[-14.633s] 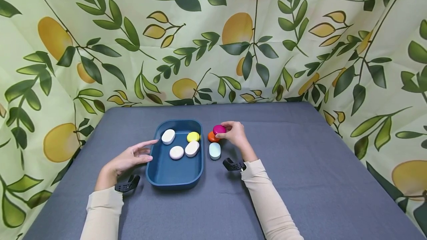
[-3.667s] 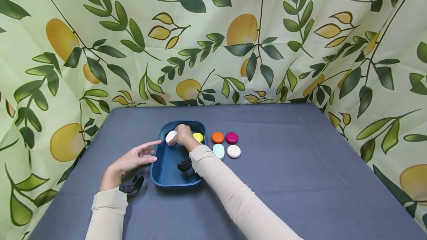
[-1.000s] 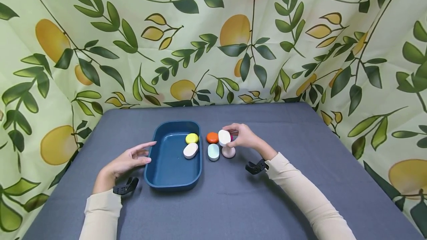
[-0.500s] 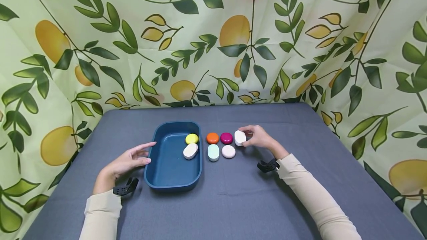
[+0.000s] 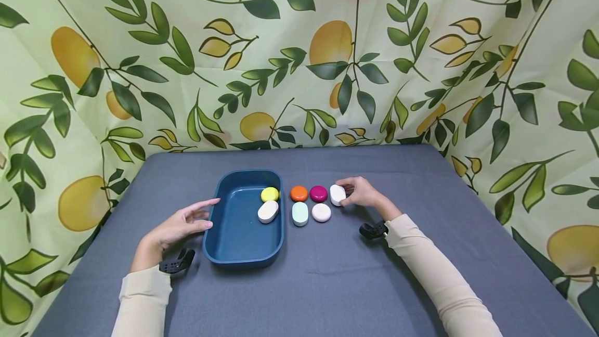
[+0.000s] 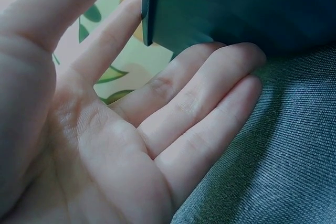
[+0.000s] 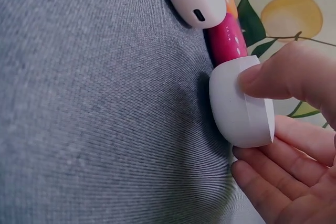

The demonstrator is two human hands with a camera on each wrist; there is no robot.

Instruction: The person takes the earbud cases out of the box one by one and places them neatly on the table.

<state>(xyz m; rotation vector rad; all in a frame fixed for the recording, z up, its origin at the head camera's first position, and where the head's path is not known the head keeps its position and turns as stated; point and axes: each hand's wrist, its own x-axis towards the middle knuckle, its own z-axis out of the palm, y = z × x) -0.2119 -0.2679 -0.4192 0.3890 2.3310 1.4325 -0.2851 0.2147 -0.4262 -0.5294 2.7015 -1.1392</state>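
My right hand [image 5: 364, 194] pinches a white earbud case [image 5: 337, 195] between thumb and fingers, at the right end of a row on the cloth. In the right wrist view the thumb presses the case's [image 7: 230, 103] near side below a seam; its base appears to rest on the cloth. Beside it lie a magenta case [image 5: 318, 194] and an orange one [image 5: 299, 194]. In front of these sit a mint case [image 5: 300, 214] and a round pale case [image 5: 321, 212] with a charging port. My left hand [image 5: 180, 229], fingers extended, touches the left wall of a blue tray [image 5: 243, 262].
Inside the tray, a round yellow case [image 5: 269, 194] and an oval white case [image 5: 268, 212] lie along the right wall. Grey-blue cloth [image 5: 318, 295] covers the table. A leaf-and-fruit patterned curtain [image 5: 281, 82] hangs behind and at both sides.
The round pale case and then the white case have come out of the tray; the magenta one was set down beside the orange. Lately the right hand moved right with the white case. Left hand stays.
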